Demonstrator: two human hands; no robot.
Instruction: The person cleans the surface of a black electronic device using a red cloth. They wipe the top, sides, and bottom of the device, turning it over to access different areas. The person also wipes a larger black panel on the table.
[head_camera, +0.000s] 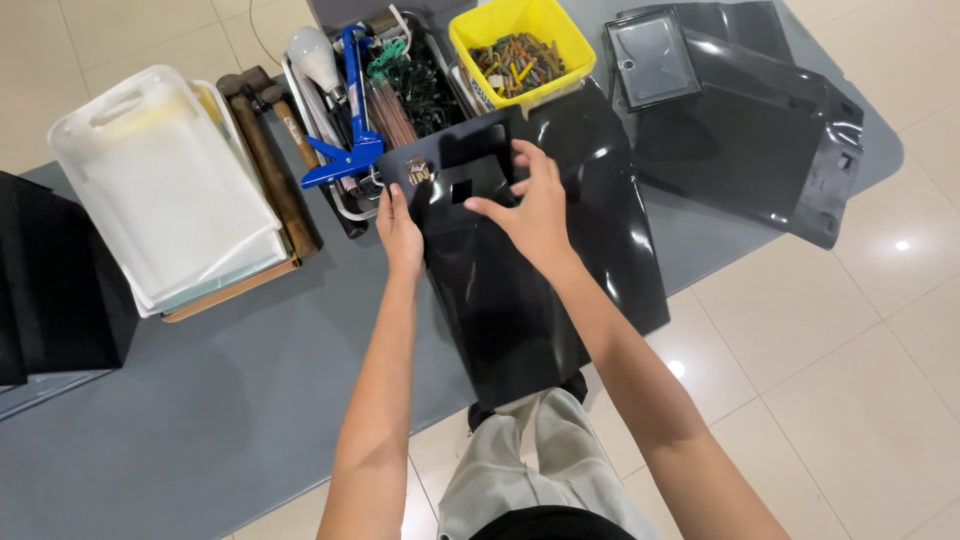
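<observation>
A glossy black plastic panel (505, 300) with a small square cut-out lies over the grey table's front edge, in the middle of the head view. My left hand (399, 232) grips its left edge near the top. My right hand (533, 208) rests on its upper face beside the cut-out, fingers spread and curled over the panel's top right part. A small metal piece (417, 171) sits at the panel's upper left corner. A second glossy black sheet (620, 230) lies under the panel, to the right.
A yellow bin (470, 30) of coloured wall plugs and a tray (300, 95) with a blue tool, bulb and cable ties stand behind. White plastic boards (165, 190) and wooden-handled hammers (270, 160) lie left. More black panels (760, 130) lie right. Grey table (200, 400).
</observation>
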